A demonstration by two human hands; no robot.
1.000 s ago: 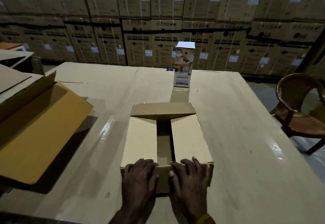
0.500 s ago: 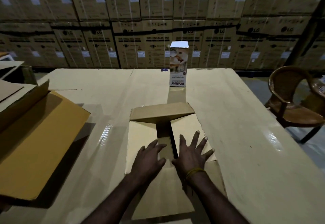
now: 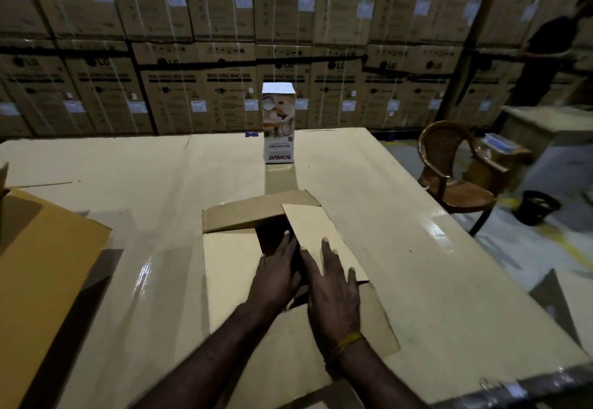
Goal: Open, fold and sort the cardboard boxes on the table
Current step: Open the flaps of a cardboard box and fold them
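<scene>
Cardboard box [image 3: 231,267] in the middle of the table [image 3: 433,280], near the front edge, top partly opened. Near flap [image 3: 375,328] already folded out flat toward the body; far flap [image 3: 256,213] half raised; right flap [image 3: 321,241] lifting off the dark opening; left flap [image 3: 229,261] not yet raised. Opening under way, by the look of it; folding flat and sorting yet to come. Left hand [image 3: 277,277] fingers straight, reaching into the gap at the centre seam, gripping nothing visible. Right hand [image 3: 333,293] spread flat on the right flap, fingers open, no closed grasp.

Around: stacked cartons [image 3: 192,55] walling the back; big flattened cardboard [image 3: 41,280] at the left edge, possibly the sorted pile; brown chair [image 3: 455,171] off to the right; tall printed carton [image 3: 278,126] upright at the far side, probably next in line. Nothing blocking the flaps.
</scene>
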